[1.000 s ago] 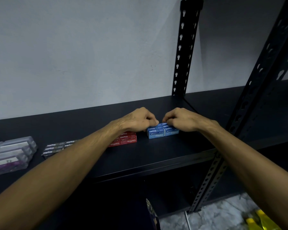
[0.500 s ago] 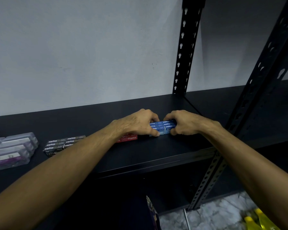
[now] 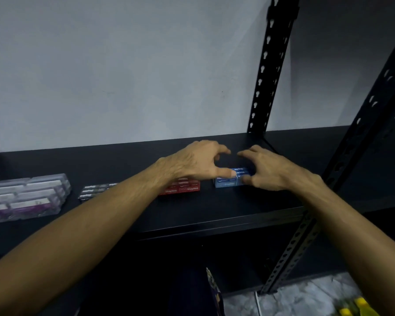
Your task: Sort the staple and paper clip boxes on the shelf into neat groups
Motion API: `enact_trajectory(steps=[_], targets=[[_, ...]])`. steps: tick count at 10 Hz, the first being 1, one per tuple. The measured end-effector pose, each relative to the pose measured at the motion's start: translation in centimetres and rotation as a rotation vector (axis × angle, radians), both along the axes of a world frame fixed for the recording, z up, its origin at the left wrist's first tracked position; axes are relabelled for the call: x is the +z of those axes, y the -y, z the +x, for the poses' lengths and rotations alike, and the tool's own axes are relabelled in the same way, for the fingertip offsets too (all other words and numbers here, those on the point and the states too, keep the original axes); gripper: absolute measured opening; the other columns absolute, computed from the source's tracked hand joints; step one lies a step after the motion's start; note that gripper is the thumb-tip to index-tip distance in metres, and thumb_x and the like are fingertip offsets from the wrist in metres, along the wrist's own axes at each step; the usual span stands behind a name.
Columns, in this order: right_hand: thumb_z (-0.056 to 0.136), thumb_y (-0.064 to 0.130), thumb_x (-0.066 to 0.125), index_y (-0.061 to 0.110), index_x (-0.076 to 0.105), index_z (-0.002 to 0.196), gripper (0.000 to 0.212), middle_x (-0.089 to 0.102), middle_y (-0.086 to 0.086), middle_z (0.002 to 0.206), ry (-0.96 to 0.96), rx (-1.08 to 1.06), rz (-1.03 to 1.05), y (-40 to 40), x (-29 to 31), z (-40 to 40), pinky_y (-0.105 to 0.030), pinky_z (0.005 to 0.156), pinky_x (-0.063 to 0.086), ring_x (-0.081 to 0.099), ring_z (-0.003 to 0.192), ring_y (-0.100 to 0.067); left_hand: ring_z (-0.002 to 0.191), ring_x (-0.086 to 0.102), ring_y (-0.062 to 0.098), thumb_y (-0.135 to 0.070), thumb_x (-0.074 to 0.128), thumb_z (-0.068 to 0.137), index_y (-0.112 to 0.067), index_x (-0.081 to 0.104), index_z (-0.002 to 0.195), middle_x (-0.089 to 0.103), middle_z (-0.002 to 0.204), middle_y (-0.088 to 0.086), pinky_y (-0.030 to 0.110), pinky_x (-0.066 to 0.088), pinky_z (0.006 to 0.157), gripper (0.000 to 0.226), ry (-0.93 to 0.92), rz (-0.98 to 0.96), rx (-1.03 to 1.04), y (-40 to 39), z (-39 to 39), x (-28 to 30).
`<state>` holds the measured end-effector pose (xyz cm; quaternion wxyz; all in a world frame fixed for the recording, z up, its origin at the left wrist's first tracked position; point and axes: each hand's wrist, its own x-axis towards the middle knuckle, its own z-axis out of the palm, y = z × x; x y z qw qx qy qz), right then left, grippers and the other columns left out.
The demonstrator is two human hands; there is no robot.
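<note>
On the shelf [image 3: 214, 208], going left to right: clear boxes [image 3: 25, 195] near its left end, black boxes [image 3: 96, 190], then red boxes [image 3: 183, 188] under my left hand [image 3: 196, 163], whose fingers are spread, thumb touching the blue boxes [image 3: 228, 182]. My right hand [image 3: 269, 169], fingers spread too, rests against their right side. Both hands blur slightly.

Single head-worn wide-angle view, looking forward and down, close to black metal shelf board [image 3: 214, 208]; grey wall [image 3: 123, 65] behind, floor at bottom edge.
</note>
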<state>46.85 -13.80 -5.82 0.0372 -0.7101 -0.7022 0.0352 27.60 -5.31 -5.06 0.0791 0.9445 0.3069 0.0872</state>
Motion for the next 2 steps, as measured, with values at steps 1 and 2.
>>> enact_trajectory(steps=[1, 2], targets=[[0.090, 0.048, 0.059, 0.026, 0.044, 0.142, 0.059, 0.048, 0.005, 0.134, -0.025, 0.034, 0.259, 3.3, 0.8, -1.9, -0.038, 0.089, 0.050, 0.053, 0.116, -0.016, 0.092, 0.055, 0.004, -0.066, 0.056, 0.084, -0.031, 0.057, 0.132, 0.062, 0.108, -0.010, 0.028, 0.048, 0.082, 0.060, 0.165, 0.045, -0.011, 2.5, -3.1, 1.8], [0.091, 0.038, 0.059, 0.025, 0.063, 0.114, 0.027, 0.058, 0.011, 0.102, -0.220, 0.135, 0.534, 8.0, -1.1, -4.8, -0.038, 0.077, 0.052, 0.059, 0.092, -0.012, 0.084, 0.061, 0.005, -0.055, 0.061, 0.085, -0.030, 0.068, 0.116, 0.063, 0.093, -0.014, 0.025, 0.052, 0.076, 0.040, 0.477, 0.009, -0.044, 6.5, -7.2, 1.0]])
